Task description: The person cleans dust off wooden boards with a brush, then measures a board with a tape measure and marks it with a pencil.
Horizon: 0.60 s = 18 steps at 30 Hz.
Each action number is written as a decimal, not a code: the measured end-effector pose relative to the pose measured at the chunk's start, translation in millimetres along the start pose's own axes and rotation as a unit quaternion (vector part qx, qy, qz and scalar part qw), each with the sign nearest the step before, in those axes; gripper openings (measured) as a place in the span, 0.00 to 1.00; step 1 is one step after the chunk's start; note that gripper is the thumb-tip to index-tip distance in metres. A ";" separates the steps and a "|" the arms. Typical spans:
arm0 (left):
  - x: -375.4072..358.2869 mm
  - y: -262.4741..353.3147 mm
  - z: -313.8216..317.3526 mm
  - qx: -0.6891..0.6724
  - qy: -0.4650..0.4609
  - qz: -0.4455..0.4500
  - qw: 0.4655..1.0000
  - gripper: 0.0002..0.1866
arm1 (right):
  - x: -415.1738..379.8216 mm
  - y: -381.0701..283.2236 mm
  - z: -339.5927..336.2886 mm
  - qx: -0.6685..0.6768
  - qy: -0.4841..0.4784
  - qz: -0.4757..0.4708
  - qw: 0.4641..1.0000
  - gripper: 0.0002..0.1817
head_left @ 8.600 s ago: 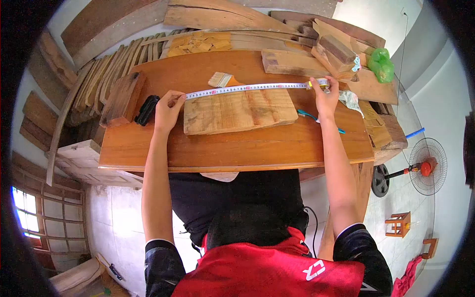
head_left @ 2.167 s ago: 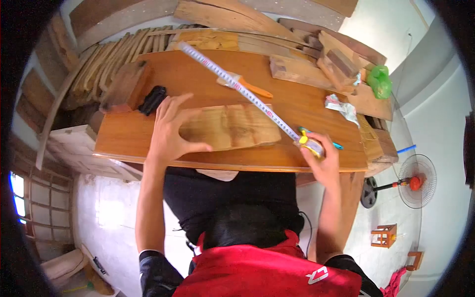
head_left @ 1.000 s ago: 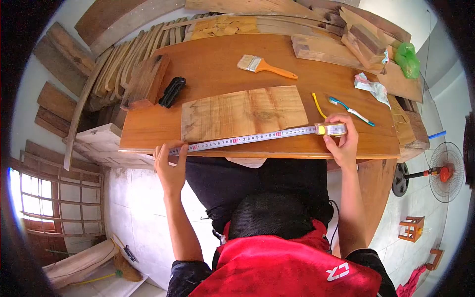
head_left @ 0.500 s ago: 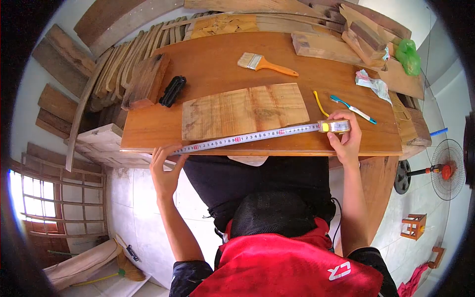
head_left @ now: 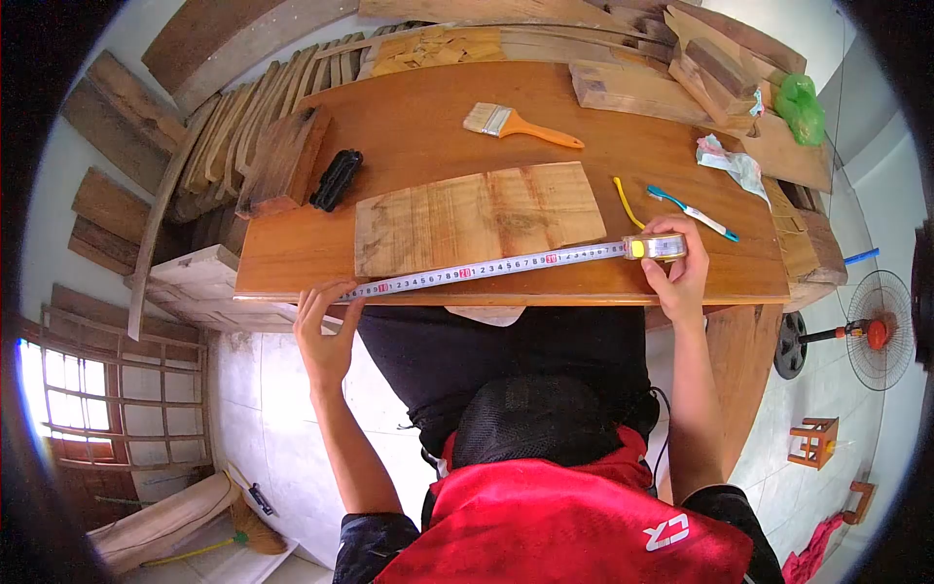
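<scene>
A tape measure [head_left: 664,247] is gripped by its case in my right hand [head_left: 683,277], near the front right of the table. Its white blade [head_left: 506,266] stretches left along the front edge of a light wooden board [head_left: 482,216]. My left hand [head_left: 326,316] pinches the blade's far end at the table edge; the fingers cover its tip. The board lies flat, just behind the blade. Behind the board rests a paintbrush [head_left: 520,127] with an orange handle. A toothbrush [head_left: 693,212] and a yellow strip [head_left: 628,201] lie beyond my right hand.
The brown table [head_left: 409,127] carries a black plastic object [head_left: 336,179], a dark wood block [head_left: 285,163], crumpled packaging [head_left: 732,165] and a green plastic bag [head_left: 802,110]. Wood planks [head_left: 229,146] are stacked behind at left. A fan [head_left: 878,331] stands at right.
The whole view has shifted very slightly. Both hands keep their hold on the tape measure, and the blade stays stretched along the board.
</scene>
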<state>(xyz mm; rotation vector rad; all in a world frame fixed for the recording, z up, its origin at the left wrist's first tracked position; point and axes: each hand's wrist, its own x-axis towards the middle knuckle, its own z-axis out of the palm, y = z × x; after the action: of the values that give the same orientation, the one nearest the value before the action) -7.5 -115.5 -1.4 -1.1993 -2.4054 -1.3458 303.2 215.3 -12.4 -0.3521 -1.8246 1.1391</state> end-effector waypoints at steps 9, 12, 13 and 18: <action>0.9 3.3 0.0 0.038 0.006 0.017 0.999 0.12 | -1.1 1.7 0.4 -0.001 0.008 -0.005 1.000 0.23; 1.0 3.9 -0.4 0.022 0.007 0.004 1.000 0.12 | -1.3 2.0 0.6 0.005 0.011 -0.008 1.000 0.23; 0.9 4.3 -0.2 0.022 0.009 0.007 1.000 0.12 | -1.3 1.7 0.7 0.009 0.014 -0.007 1.000 0.23; 1.9 3.1 1.1 0.033 0.012 0.000 0.999 0.12 | -1.4 -1.4 1.3 0.000 0.018 -0.005 1.000 0.23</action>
<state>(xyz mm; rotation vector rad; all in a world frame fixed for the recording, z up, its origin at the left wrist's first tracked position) -6.3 -112.7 0.9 -1.1615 -2.4131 -1.2625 303.1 212.9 -12.2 -0.3609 -1.7936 1.1185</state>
